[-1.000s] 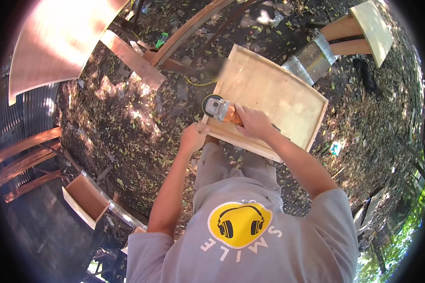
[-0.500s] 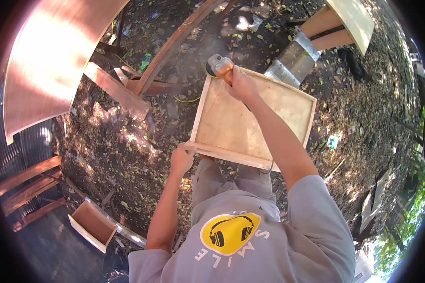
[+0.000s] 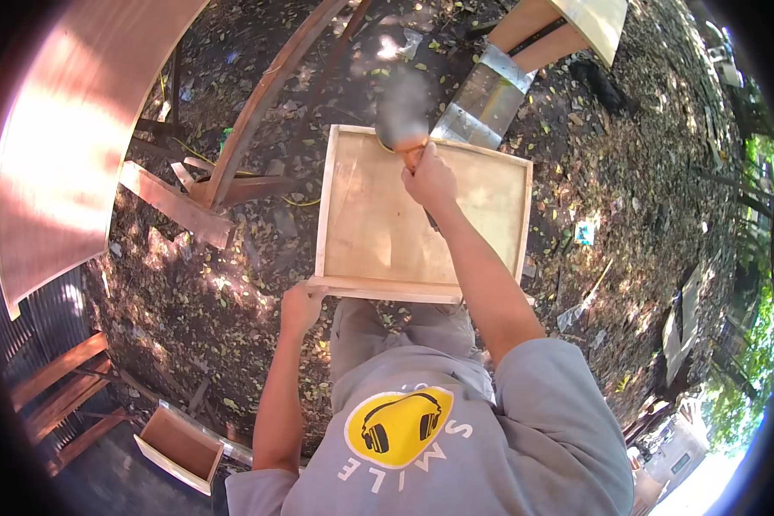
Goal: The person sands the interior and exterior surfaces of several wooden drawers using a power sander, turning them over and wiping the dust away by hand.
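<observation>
A shallow wooden drawer (image 3: pixel 378 224) with a thin raised frame lies open side up in front of my legs. My left hand (image 3: pixel 303 308) grips its near left corner, fingers closed on the frame. Wrapped round the orange body of an angle grinder (image 3: pixel 412 150) is my right hand (image 3: pixel 431 182). The grinder's disc is at the far rail of the drawer, left of the rail's middle. Pale dust hangs over the grinder head and hides most of it.
Beyond the drawer stands a metal-clad block (image 3: pixel 482 99) beside a wooden piece (image 3: pixel 546 34). A large plywood panel (image 3: pixel 69 129) rises at left, near leaning planks (image 3: pixel 258 103). Another drawer (image 3: pixel 181 447) sits at lower left. Leaves and scraps litter the dirt ground (image 3: pixel 611 181).
The grinder has moved right along the far rail, away from the far left corner, and a dust cloud now covers its head. The drawer looks squarer to me as the view shifted.
</observation>
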Motion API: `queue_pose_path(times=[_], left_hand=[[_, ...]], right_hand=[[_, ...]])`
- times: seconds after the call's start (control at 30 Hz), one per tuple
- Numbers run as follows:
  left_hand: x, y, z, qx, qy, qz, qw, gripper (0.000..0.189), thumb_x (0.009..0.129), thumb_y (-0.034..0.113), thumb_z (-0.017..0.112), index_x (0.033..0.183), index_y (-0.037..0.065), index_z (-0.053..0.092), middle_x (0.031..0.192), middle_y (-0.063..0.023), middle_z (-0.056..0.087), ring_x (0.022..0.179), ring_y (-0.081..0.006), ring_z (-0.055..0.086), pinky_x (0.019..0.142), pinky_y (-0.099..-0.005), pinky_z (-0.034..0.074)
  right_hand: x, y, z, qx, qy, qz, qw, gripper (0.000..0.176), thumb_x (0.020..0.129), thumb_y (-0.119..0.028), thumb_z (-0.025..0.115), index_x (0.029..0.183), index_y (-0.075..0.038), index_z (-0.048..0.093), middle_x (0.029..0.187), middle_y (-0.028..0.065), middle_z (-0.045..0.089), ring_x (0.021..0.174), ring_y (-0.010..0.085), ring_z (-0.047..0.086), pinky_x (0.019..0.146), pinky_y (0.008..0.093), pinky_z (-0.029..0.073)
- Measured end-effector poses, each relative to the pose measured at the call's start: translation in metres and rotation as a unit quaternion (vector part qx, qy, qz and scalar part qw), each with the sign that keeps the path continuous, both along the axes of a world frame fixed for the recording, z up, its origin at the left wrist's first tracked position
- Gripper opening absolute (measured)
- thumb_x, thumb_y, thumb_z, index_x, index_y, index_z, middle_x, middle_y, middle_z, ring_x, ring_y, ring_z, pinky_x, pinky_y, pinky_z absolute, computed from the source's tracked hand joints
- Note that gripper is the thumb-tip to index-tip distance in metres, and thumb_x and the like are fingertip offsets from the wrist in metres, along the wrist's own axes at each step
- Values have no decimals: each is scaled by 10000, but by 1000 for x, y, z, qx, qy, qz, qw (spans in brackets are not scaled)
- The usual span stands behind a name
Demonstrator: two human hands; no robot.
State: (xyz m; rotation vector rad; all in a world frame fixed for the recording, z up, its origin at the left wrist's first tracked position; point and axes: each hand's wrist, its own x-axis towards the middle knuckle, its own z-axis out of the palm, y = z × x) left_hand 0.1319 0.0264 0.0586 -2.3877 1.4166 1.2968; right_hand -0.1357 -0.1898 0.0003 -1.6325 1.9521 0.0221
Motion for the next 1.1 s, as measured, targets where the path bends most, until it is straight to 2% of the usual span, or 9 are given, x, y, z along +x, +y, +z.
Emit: queue_pose_path(times=[0.27,0.37,0.57,0.67,0.73,0.77,0.87,0.97,1.1], left_hand=[[-4,-3,3,-14,7,-13,1000,377,859,265,698,1087,-33,670,962,-263,680,925,-410,659,810,-451,514],[-1,-3,0,1,18,-13,1000,373,860,259,697,1096,-29,668,967,-257,681,930,-410,657,811,-446,513],[0,-2,-3,-9,26,-20,999,371,852,275,709,1029,-49,667,937,-271,674,922,-425,652,794,-451,507],[7,2,-17,-4,19,-6,1000,386,843,291,720,996,-58,661,917,-281,670,911,-432,651,781,-460,505],[5,1,-14,7,29,-3,1000,406,837,304,726,998,-62,654,914,-284,669,909,-435,651,778,-466,505],[3,2,-11,0,27,6,1000,423,833,312,731,1017,-62,654,914,-281,672,904,-437,652,773,-471,508],[-1,3,-5,-27,13,28,999,421,834,312,729,1039,-50,664,923,-276,677,904,-429,658,776,-467,516],[-2,0,0,10,-3,8,1000,460,861,323,697,1162,-22,648,987,-267,679,949,-410,654,836,-448,514],[-2,3,0,-22,25,19,999,400,840,294,722,1058,-38,672,917,-267,684,891,-400,672,776,-461,523]], right_hand=[[-125,49,-14,-64,60,-106,991,575,807,-343,647,1188,24,422,907,262,662,848,440,667,775,524,537],[-170,59,-7,-58,74,-153,984,543,804,-383,640,1113,18,444,913,298,657,865,469,654,783,552,520],[-231,58,-18,-58,125,-269,953,620,795,-435,648,1122,58,465,1043,325,638,988,478,628,865,529,500],[-199,42,-10,-47,93,-230,967,590,794,-408,648,1120,52,474,989,319,652,951,480,636,840,537,504],[-155,33,-6,-76,57,-139,986,573,796,-395,643,1132,39,477,945,302,662,907,482,639,812,545,506],[-137,28,-26,-68,38,-123,989,573,800,-385,642,1170,15,463,930,287,667,884,480,637,791,550,505],[-54,9,-14,-39,22,-69,997,564,816,-377,624,1192,-4,430,956,248,682,890,417,671,787,523,534],[7,-12,-13,-39,-10,-38,998,525,818,-330,638,1159,5,422,959,250,676,895,405,676,777,500,547],[57,-32,-10,-47,-32,-3,998,470,829,-283,637,1134,4,424,952,244,669,888,399,677,754,493,550]])
